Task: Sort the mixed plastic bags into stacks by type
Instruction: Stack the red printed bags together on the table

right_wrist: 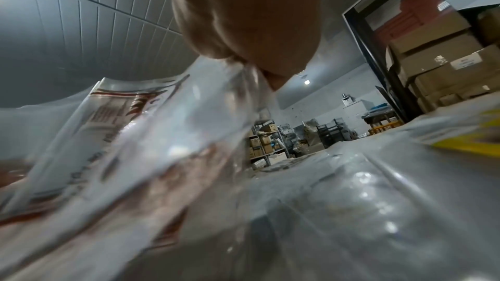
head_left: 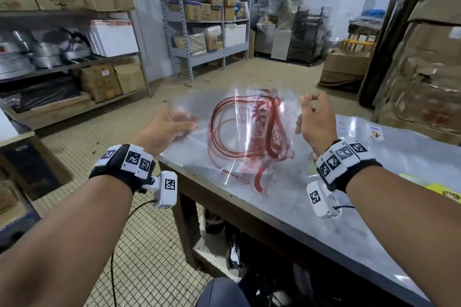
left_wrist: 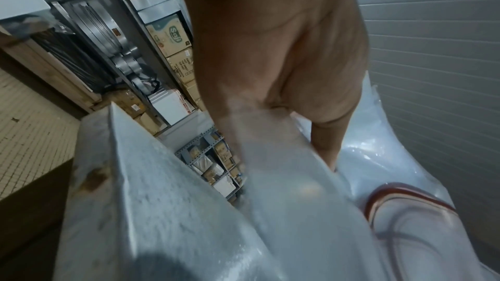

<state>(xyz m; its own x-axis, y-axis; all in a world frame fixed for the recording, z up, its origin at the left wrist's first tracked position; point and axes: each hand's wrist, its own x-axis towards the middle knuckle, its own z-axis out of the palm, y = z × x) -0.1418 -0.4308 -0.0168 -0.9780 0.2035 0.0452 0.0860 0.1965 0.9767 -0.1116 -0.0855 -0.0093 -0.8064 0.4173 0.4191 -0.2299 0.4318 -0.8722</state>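
A clear plastic bag with red print (head_left: 249,132) hangs spread between my two hands above the steel table (head_left: 336,219), motion-blurred. My left hand (head_left: 183,121) grips its left edge beyond the table's left corner; in the left wrist view my left hand (left_wrist: 284,135) has the thumb on the film of the bag (left_wrist: 311,210). My right hand (head_left: 311,103) pinches the bag's upper right edge with curled fingers. In the right wrist view my right hand (right_wrist: 251,67) bunches the bag (right_wrist: 135,140) at the fingertips.
More clear bags lie flat on the table, one with a small printed label (head_left: 374,131). Yellow-printed bags (head_left: 441,189) lie at the right edge. Metal shelves with cartons (head_left: 207,12) stand behind, and stacked cartons (head_left: 424,57) at the right. Tiled floor (head_left: 112,132) lies to the left.
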